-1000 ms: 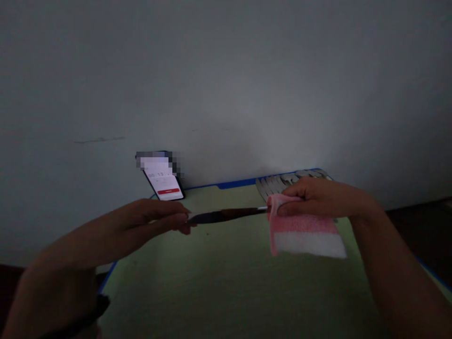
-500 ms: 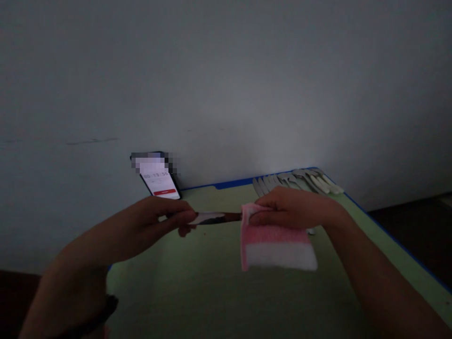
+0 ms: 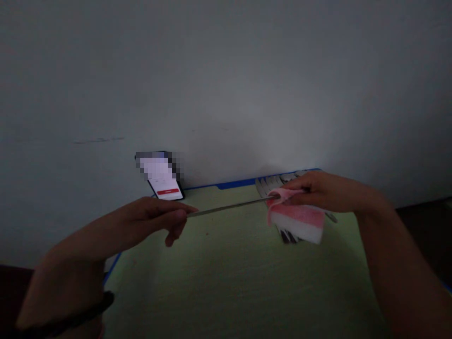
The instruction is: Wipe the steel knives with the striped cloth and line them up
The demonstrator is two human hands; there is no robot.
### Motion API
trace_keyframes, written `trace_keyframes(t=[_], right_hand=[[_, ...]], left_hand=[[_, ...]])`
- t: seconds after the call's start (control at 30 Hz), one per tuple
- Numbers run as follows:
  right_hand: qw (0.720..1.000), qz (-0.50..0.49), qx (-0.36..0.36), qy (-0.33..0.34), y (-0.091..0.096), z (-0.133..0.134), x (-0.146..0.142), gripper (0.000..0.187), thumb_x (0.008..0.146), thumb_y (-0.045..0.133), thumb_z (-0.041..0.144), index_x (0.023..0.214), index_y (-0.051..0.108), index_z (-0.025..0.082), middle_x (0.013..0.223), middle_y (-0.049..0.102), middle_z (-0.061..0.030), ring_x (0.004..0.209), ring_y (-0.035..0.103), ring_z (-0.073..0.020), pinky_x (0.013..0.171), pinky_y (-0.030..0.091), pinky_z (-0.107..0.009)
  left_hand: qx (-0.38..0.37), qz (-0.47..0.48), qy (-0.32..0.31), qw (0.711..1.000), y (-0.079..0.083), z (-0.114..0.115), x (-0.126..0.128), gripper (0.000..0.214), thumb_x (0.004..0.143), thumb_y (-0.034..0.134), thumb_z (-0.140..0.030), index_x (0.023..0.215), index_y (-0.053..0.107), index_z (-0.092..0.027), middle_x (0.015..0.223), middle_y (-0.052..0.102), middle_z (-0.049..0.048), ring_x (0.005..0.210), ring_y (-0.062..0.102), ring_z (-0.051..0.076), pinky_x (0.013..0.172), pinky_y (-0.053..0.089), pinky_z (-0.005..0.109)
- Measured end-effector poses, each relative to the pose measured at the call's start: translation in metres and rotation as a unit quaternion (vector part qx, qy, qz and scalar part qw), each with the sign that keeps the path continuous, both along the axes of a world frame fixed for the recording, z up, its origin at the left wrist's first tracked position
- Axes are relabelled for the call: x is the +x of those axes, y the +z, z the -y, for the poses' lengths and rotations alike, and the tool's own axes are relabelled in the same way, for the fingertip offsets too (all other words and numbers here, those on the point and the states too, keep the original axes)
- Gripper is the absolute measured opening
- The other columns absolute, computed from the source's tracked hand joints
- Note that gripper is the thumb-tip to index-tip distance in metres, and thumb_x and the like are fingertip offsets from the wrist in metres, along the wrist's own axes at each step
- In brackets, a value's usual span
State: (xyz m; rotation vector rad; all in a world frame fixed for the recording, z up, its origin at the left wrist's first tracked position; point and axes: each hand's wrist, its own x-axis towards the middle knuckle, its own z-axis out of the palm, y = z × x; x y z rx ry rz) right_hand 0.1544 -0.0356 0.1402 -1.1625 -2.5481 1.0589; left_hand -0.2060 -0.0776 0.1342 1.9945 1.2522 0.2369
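Observation:
My left hand (image 3: 155,221) pinches one end of a thin, flat metal piece of cutlery (image 3: 228,207), seen nearly edge-on above the table. Its far end goes into a folded pink and white cloth (image 3: 298,221), so I cannot make out its kind. Fingers of my right hand (image 3: 318,193) are closed on the cloth, wrapping it around that end. Behind and below the cloth lie several forks and spoons (image 3: 262,187) on the table, partly covered by my right hand.
A phone (image 3: 167,186) with a lit screen leans against the grey wall (image 3: 226,94) at the back left. The pale green table (image 3: 226,282) has a blue edge. A dark band (image 3: 42,325) circles my left wrist.
My right hand has slid the cloth to the right along the cutlery, baring more metal. The piece now shows its thin edge rather than its shiny flat side.

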Motion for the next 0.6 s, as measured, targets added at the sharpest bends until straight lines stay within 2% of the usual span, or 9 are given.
trace_keyframes(t=[0.07,0.13,0.23,0.43,0.5,0.6], right_hand=[[1.0,0.002,0.021,0.005,0.003,0.003,-0.002,0.04,0.082,0.051,0.047,0.111,0.065,0.023,0.077,0.066,0.0004,0.06,0.053,-0.013,0.052,0.036,-0.023],[0.999,0.012,0.043,0.015,0.008,0.007,-0.004,0.039,0.081,0.053,0.046,0.108,0.067,0.021,0.077,0.066,-0.0007,0.061,0.053,-0.0136,0.052,0.035,-0.023],[0.997,0.037,0.056,0.032,0.013,0.015,-0.01,0.035,0.081,0.053,0.046,0.101,0.068,0.02,0.074,0.065,-0.0011,0.06,0.052,-0.0131,0.051,0.033,-0.023],[0.99,0.061,0.073,0.107,0.013,0.026,-0.038,0.029,0.085,0.049,0.039,0.072,0.061,0.017,0.058,0.053,0.0025,0.05,0.044,-0.0083,0.047,0.025,-0.022],[0.985,0.066,0.089,0.131,0.009,0.028,-0.049,0.028,0.086,0.047,0.037,0.071,0.059,0.017,0.059,0.053,0.0022,0.051,0.044,-0.0083,0.048,0.024,-0.023],[0.977,0.094,0.142,0.13,0.002,0.032,-0.065,0.028,0.086,0.046,0.038,0.073,0.059,0.017,0.064,0.058,-0.0009,0.057,0.046,-0.0108,0.051,0.023,-0.024]], left_hand=[[-0.027,0.018,0.0,0.999,-0.006,-0.002,-0.004,0.025,0.089,0.046,-0.033,0.101,0.065,-0.021,0.076,0.065,-0.0003,0.072,0.062,0.014,0.071,0.049,0.025],[-0.063,0.035,0.006,0.997,-0.009,-0.002,-0.006,0.027,0.087,0.052,-0.034,0.11,0.06,-0.023,0.086,0.065,0.0021,0.074,0.062,0.015,0.07,0.051,0.027],[-0.11,0.056,0.016,0.992,-0.01,-0.001,-0.002,0.025,0.083,0.059,-0.034,0.104,0.059,-0.022,0.09,0.063,0.0026,0.071,0.061,0.013,0.064,0.052,0.026],[-0.164,0.116,-0.006,0.98,0.001,0.006,0.035,0.025,0.078,0.066,-0.031,0.099,0.056,-0.021,0.068,0.058,-0.005,0.052,0.056,0.007,0.047,0.044,0.015],[-0.183,0.125,-0.021,0.975,0.003,0.008,0.051,0.025,0.076,0.068,-0.032,0.095,0.056,-0.02,0.066,0.058,-0.0053,0.052,0.057,0.007,0.047,0.044,0.015],[-0.211,0.105,-0.031,0.971,0.002,0.01,0.065,0.019,0.079,0.064,-0.035,0.087,0.058,-0.019,0.069,0.062,-0.003,0.056,0.061,0.009,0.051,0.048,0.017]])
